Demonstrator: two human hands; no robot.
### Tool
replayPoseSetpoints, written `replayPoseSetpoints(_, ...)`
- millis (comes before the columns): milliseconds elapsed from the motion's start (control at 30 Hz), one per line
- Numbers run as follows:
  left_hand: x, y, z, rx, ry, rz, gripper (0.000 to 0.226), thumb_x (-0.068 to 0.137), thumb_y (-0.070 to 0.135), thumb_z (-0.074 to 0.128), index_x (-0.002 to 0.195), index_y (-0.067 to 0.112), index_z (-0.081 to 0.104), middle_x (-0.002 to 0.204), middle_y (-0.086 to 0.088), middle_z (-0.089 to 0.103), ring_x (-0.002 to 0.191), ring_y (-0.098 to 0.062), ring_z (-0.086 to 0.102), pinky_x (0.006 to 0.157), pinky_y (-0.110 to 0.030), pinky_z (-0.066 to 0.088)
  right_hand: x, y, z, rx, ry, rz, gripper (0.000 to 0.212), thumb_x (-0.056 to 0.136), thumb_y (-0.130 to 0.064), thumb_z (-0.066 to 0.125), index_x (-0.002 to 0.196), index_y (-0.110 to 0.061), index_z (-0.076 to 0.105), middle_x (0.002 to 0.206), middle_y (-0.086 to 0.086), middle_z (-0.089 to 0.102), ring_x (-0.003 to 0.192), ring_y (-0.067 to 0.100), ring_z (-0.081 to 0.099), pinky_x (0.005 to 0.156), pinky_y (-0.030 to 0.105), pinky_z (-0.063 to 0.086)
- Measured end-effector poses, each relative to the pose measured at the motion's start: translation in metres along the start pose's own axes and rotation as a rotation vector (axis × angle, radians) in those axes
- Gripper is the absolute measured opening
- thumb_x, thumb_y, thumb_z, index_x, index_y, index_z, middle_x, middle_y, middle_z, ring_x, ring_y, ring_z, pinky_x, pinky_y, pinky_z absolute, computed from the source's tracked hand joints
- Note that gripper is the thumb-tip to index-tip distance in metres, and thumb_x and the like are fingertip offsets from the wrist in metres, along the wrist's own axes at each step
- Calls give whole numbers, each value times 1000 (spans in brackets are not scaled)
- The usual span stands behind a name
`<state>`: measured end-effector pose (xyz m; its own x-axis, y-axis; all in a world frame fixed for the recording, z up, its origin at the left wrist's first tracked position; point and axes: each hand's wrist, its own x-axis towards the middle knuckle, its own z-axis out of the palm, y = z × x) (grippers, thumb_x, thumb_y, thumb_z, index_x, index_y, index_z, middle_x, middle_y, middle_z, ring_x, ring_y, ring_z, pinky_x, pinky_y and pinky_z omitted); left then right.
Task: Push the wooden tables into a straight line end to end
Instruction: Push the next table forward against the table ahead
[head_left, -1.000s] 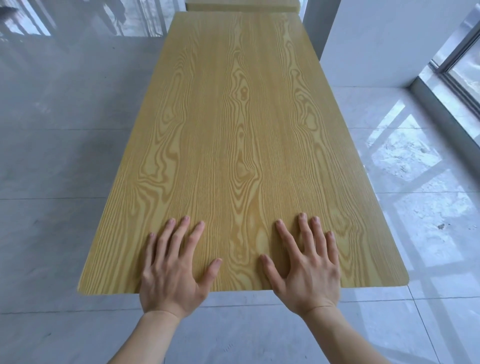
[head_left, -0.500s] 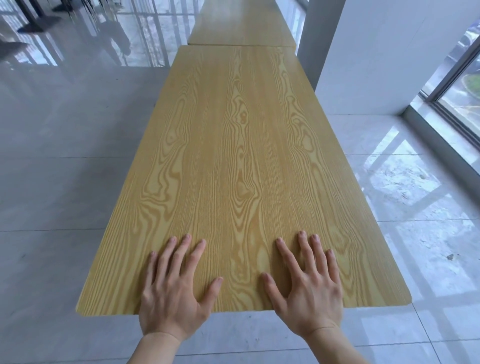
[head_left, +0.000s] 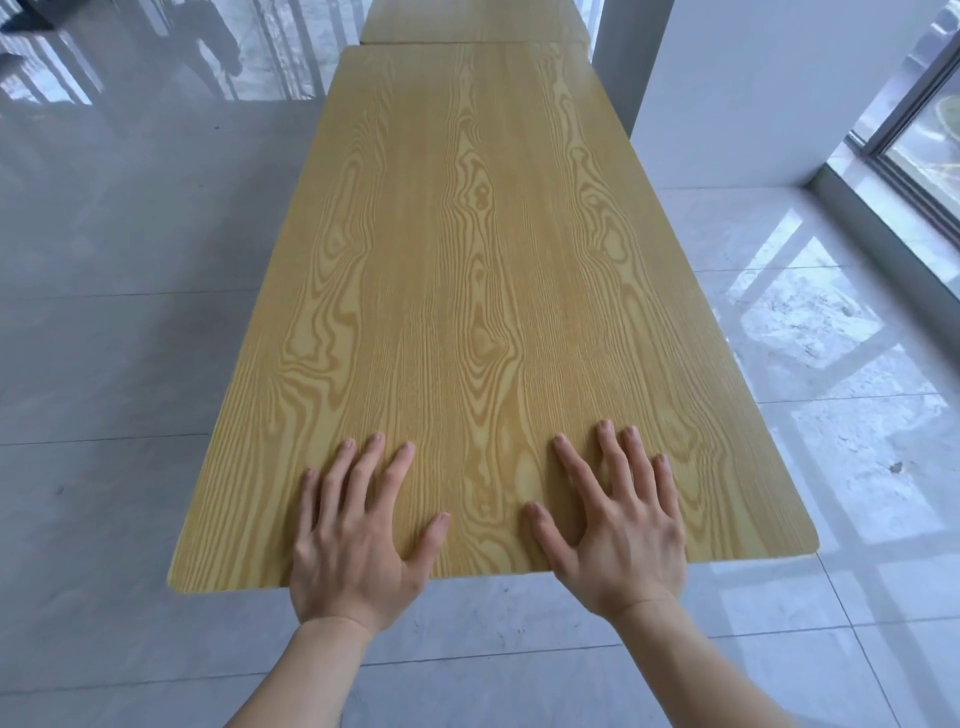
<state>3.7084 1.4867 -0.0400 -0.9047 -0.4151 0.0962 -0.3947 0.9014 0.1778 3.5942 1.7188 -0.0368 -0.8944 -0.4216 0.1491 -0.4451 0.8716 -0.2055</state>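
Note:
A long wooden table (head_left: 467, 260) with yellow grain stretches away from me. Its far end meets a second wooden table (head_left: 472, 21), which sits slightly offset to the right along a thin seam. My left hand (head_left: 353, 535) lies flat with fingers spread on the near end, left of centre. My right hand (head_left: 618, 525) lies flat the same way, right of centre. Both palms overhang the near edge. Neither hand holds anything.
Glossy grey floor tiles (head_left: 130, 364) surround the tables. A white pillar (head_left: 753, 88) stands close to the right side of the near table's far end. A window frame (head_left: 919, 135) runs along the far right.
The view has tilted up, so more of the second table shows beyond the near one. My hands keep the same flat position on the near end.

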Motion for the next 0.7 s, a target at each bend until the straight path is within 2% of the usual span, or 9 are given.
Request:
replayPoseSetpoints(233,1,0,-2,-26,-39,-2,81,90,76,36,158,33,37,167,0,35,159,-26,21,127,-60,17,1,1,3,-3,-2,8,78,94,-83,24,159,-42,40,171,9,32,162,32,19,130,57,15)
replayPoseSetpoints(400,0,0,-9,-106,-135,2,87,89,80,33,161,32,31,171,-1,26,161,-25,10,128,-58,5,1,-17,-15,-118,-206,111,84,90,-88,10,164,-49,15,178,1,4,164,26,-6,131,54,-1)
replayPoseSetpoints(500,9,-9,-23,-266,-240,47,89,85,85,19,163,42,8,174,4,6,160,-19,-10,126,-53,-9,3,-58,-34,-172,-232,227,83,93,-85,12,166,-46,8,178,2,-8,163,26,-17,131,52,-7)
replayPoseSetpoints(567,23,-29,-42,-363,-270,76,87,83,85,19,159,50,-6,172,10,-1,157,-17,-10,124,-50,-5,6,-99,-45,-105,-206,271,82,93,-85,14,165,-47,4,178,1,-8,163,23,-16,132,49,-7)
replayPoseSetpoints(633,48,-58,-73,-359,-253,160,85,85,84,22,157,51,-8,171,12,-1,157,-17,-9,125,-47,-4,18,-140,-54,-41,-196,302,83,91,-87,14,165,-50,2,178,-1,-5,163,20,-14,132,46,-5)
replayPoseSetpoints(700,82,-90,-107,-314,-247,257,84,87,82,23,159,51,-8,172,11,-2,158,-16,-10,126,-45,-10,39,-176,-65,-6,-200,325,84,90,-89,13,164,-52,-2,178,-2,-5,163,18,-12,133,45,-2)
